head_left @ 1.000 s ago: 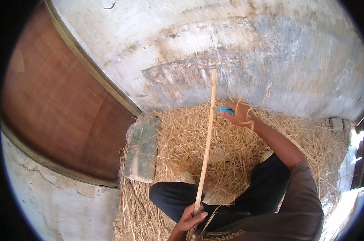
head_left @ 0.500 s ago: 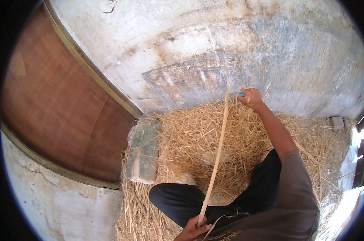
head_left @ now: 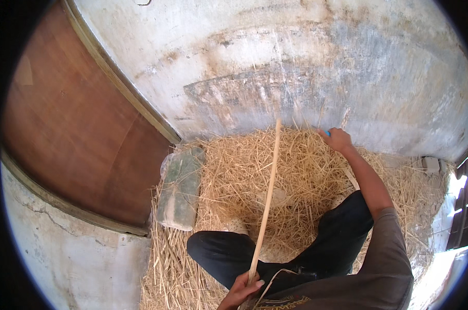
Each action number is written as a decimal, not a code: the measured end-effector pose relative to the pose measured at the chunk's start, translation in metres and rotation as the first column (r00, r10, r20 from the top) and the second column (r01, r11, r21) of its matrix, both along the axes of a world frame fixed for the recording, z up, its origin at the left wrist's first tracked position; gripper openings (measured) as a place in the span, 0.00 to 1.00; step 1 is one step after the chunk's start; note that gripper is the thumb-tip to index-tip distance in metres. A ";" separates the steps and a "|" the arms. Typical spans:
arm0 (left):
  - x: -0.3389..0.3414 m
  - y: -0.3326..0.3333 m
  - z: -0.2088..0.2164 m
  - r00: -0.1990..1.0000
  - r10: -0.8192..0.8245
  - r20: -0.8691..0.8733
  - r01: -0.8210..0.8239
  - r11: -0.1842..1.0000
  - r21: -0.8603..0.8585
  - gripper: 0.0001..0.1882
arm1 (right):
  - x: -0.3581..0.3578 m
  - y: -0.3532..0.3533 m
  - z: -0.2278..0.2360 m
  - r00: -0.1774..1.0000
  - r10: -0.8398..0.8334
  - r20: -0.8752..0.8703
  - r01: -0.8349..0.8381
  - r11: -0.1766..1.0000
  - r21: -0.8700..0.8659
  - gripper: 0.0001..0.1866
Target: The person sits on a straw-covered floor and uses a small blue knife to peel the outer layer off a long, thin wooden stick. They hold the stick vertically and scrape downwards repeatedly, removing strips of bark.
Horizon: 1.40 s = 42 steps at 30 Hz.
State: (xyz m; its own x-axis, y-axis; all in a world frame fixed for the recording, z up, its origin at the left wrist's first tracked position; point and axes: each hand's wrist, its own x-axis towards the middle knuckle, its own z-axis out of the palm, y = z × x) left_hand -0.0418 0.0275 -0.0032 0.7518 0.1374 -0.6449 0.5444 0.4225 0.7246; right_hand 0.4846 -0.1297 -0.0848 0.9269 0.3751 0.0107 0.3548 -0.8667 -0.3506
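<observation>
My left hand (head_left: 239, 290), low in the view by my lap, is closed around the lower end of a long pale strip (head_left: 268, 199) that looks like split bamboo. The strip slants up and away from me, its far tip short of the wall. My right arm is stretched forward. Its hand (head_left: 340, 139) is wrapped round a blue-handled tool, probably a knife, whose handle (head_left: 326, 133) shows a little at the fingers. The blade cannot be made out clearly. This hand is to the right of the strip's tip, apart from it. A thin curled sliver (head_left: 275, 276) lies by my left hand.
Straw-like shavings (head_left: 301, 170) cover the floor around my crossed legs (head_left: 218, 253). A greenish block (head_left: 180, 191) lies at the left, beside a brown door panel (head_left: 84, 124). A stained wall (head_left: 275, 67) stands ahead. A small grey block (head_left: 430, 164) is at the far right.
My right hand has moved right and slightly down, away from the strip's tip. The strip's far end has shifted left in the view, with my left hand still gripping it.
</observation>
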 end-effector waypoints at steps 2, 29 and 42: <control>0.009 0.004 -0.006 0.989 -0.065 0.131 0.064 0.998 0.009 0.14 | -0.022 0.022 0.030 0.990 0.127 0.058 -0.136 0.971 0.198 0.43; 0.094 0.020 0.011 0.904 -0.117 0.411 0.077 0.991 0.114 0.20 | -0.151 0.084 0.094 0.860 0.453 0.233 -0.496 0.850 0.179 0.36; 0.089 0.012 0.012 0.912 -0.072 0.404 0.057 0.997 0.050 0.13 | -0.135 0.096 0.053 0.679 0.351 0.644 -0.505 0.861 0.063 0.38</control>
State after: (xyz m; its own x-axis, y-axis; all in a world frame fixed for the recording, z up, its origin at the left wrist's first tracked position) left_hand 0.0475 0.0395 0.0091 0.9555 0.0973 -0.2786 0.2260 0.3657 0.9029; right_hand 0.3493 -0.0335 -0.0314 0.4347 0.6447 0.6288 0.8653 -0.4925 -0.0932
